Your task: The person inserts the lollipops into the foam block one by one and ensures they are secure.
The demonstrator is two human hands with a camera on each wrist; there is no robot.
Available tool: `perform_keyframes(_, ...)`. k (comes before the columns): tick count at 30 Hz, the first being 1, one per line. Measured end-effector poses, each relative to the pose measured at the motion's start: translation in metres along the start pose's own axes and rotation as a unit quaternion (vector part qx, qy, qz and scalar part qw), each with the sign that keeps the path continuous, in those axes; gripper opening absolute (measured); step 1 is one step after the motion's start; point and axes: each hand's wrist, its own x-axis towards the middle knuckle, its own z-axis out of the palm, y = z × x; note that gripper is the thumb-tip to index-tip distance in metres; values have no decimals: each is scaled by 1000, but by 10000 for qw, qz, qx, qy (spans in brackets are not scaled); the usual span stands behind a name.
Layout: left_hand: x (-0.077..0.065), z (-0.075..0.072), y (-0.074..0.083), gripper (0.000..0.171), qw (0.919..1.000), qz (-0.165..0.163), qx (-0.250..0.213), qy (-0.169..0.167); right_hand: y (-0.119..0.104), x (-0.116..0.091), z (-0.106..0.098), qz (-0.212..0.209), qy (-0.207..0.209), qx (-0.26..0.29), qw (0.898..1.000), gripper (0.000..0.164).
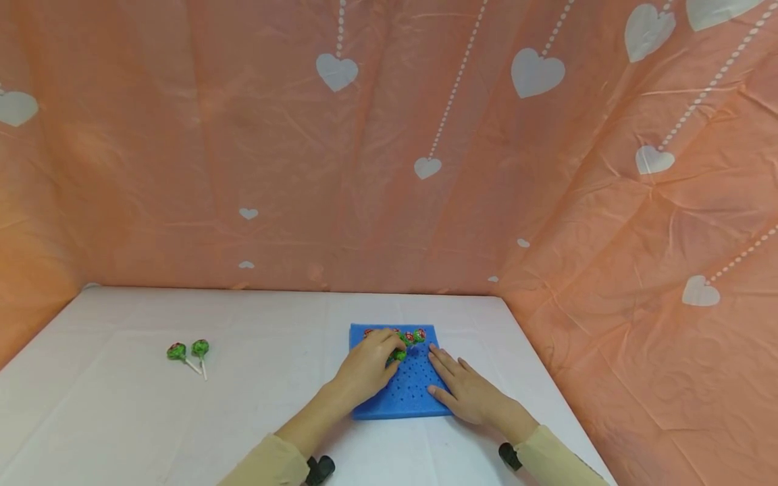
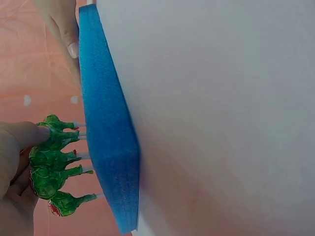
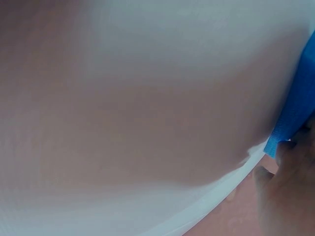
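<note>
The left hand [image 1: 367, 368] has its fingers curled, with the thumb pinching the green-wrapped head of a lollipop [image 2: 58, 139]; just how the fingertips behind it sit is hidden. The lollipop is above the far left part of a blue foam block [image 1: 407, 403], crowded among other lollipops [image 1: 419, 335] whose white sticks stand in the block's top face. The right hand [image 1: 477, 398] lies at the block's right edge, its fingers fairly straight and a little spread, the thumb apart from them. Two spare lollipops [image 1: 200, 347] lie on the white worktop [image 1: 273, 398], well to the left of the block. The step in hand looks like seating a stick in one of the small holes dotted over the foam. To do it well, I would keep the stick square to the top face and push straight down along its length, since a slanted push could bend the stick or tear the hole. The pinch should be firm yet light enough not to twist the wrapper, and the fingers need care not to knock the close neighbours. Steady pressure from the right hand should keep the light foam from sliding or tipping.
</note>
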Motion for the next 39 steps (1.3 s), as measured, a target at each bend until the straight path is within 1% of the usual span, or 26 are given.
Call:
perform_keyframes(10, -1, -1, 1, 24, 9998, -146, -92, -73, 0, 1, 0, 19, -52, 4, 10000, 74)
perform_keyframes(15, -2, -1, 1, 26, 9998, -115, -175, -39, 0, 1, 1, -2, -50, 12, 10000, 74)
perform_keyframes(22, -3, -3, 0, 36, 9998, -17, -165, 98, 0, 1, 1, 12, -61, -8, 10000, 74)
perform_keyframes(24, -4, -5, 1, 37, 9998, -19, -157, 156, 0, 1, 1, 33, -67, -42, 10000, 74)
perform_keyframes(28, -5, -12, 3, 35, 9990, -163, -307, 266, 0, 1, 1, 38, -39, -79, 10000, 73)
perform_keyframes(31, -7, -18, 1, 34, 9979, -289, -447, 374, -1, 0, 0, 11, -14, -30, 10000, 74)
perform_keyframes(35, -10, -26, -5, 34, 9960, -355, -540, 612, -2, -1, 0, -1, 1, 40, 10000, 74)
perform_keyframes(39, -14, -37, -14, 35, 9936, -491, -604, 818, -2, -2, 0, 6, -18, 49, 10000, 74)
